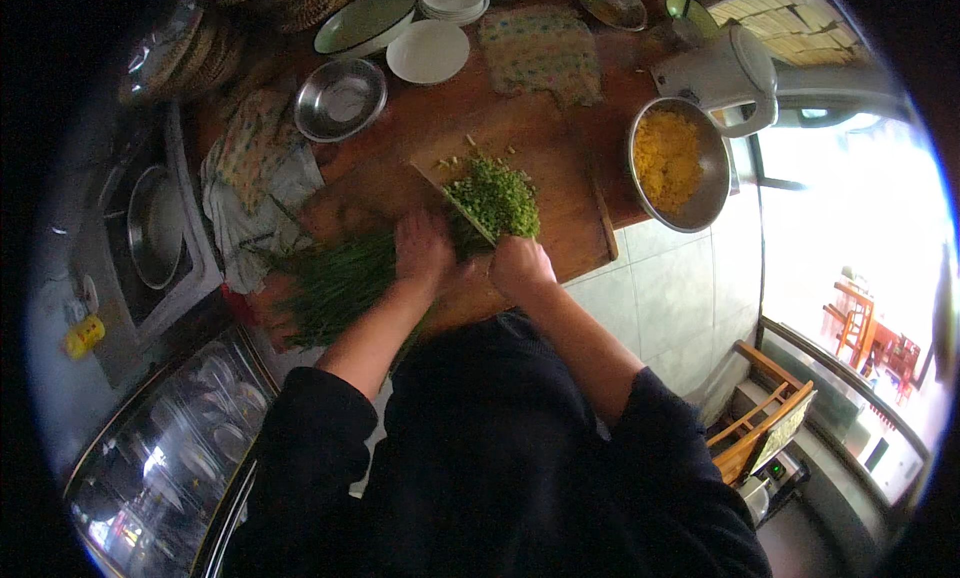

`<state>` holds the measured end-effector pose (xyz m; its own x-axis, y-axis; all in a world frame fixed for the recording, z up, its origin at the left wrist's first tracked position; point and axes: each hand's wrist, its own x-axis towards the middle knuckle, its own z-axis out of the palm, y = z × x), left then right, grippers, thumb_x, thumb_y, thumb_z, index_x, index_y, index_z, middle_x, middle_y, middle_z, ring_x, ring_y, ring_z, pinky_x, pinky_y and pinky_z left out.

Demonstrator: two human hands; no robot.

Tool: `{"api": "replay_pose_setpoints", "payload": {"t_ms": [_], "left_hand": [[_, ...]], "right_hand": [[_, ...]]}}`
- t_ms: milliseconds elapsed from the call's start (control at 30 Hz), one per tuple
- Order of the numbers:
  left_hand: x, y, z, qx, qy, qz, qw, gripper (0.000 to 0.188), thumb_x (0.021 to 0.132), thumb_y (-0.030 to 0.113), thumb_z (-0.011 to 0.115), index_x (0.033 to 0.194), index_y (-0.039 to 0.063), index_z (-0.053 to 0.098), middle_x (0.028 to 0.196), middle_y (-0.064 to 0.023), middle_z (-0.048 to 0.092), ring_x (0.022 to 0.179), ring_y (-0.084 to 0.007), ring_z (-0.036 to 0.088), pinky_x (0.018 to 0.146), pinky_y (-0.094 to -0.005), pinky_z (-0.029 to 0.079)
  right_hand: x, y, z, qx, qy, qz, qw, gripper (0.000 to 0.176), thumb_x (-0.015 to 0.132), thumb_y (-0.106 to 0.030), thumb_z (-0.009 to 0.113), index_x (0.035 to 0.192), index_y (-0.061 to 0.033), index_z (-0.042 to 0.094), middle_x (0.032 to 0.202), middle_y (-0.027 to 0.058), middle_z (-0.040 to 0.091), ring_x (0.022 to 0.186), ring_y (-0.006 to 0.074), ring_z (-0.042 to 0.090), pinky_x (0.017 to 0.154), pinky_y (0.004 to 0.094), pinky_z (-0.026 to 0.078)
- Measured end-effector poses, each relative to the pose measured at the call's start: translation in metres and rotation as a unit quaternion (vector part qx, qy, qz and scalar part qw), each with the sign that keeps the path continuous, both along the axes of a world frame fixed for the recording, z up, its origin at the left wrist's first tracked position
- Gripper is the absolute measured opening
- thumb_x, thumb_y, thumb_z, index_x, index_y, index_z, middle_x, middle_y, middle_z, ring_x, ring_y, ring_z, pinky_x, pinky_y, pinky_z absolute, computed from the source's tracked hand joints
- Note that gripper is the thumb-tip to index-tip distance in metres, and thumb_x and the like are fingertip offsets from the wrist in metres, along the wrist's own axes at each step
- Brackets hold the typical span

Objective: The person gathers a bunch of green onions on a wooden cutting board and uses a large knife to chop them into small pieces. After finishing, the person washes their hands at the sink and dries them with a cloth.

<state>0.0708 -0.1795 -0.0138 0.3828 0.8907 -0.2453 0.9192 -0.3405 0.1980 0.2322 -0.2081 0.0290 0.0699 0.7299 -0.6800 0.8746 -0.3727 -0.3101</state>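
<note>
My left hand (424, 251) presses on a bunch of long green chives or similar stalks (341, 281), which spreads left over a wooden cutting board (559, 203). In my right hand (521, 269) is the handle of a kitchen knife (456, 203); the grip itself is hidden by my fingers. The blade stands on edge, seen as a thin line slanting up and left. Against its right side lies a heap of chopped green pieces (499, 199), with a few loose bits above it. My left fingers are blurred beside the blade.
A metal bowl of yellow crumbly food (667, 165) stands right of the board, near a white jug (720, 75). Beyond the board are a steel bowl (341, 100), a white bowl (428, 51) and a patterned cloth (541, 52). Another cloth (255, 180) lies left, beside a sink (180, 225).
</note>
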Motion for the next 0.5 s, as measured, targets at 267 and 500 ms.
{"api": "replay_pose_setpoints", "payload": {"t_ms": [267, 500], "left_hand": [[-0.003, -0.001, 0.032, -0.002, -0.038, 0.002, 0.999, 0.128, 0.063, 0.073, 0.072, 0.149, -0.006, 0.021, 0.153, -0.0284, 0.024, 0.146, -0.0405, 0.014, 0.115, -0.0653, 0.005], [-0.011, -0.004, 0.004, 0.013, -0.010, 0.000, 1.000, 0.108, 0.063, 0.065, 0.073, 0.135, -0.008, 0.040, 0.132, -0.0259, 0.044, 0.126, -0.0422, 0.040, 0.109, -0.0596, 0.025]], "right_hand": [[0.020, -0.015, 0.074, 0.013, 0.043, 0.020, 0.999, 0.020, 0.081, -0.013, 0.055, 0.086, 0.0025, 0.068, 0.089, 0.0287, 0.067, 0.089, 0.0435, 0.066, 0.079, 0.0507, 0.054], [0.007, -0.027, 0.039, -0.021, 0.019, -0.003, 1.000, 0.023, 0.082, -0.019, 0.058, 0.089, -0.0010, 0.070, 0.095, 0.0270, 0.068, 0.094, 0.0409, 0.067, 0.080, 0.0497, 0.054]]}}
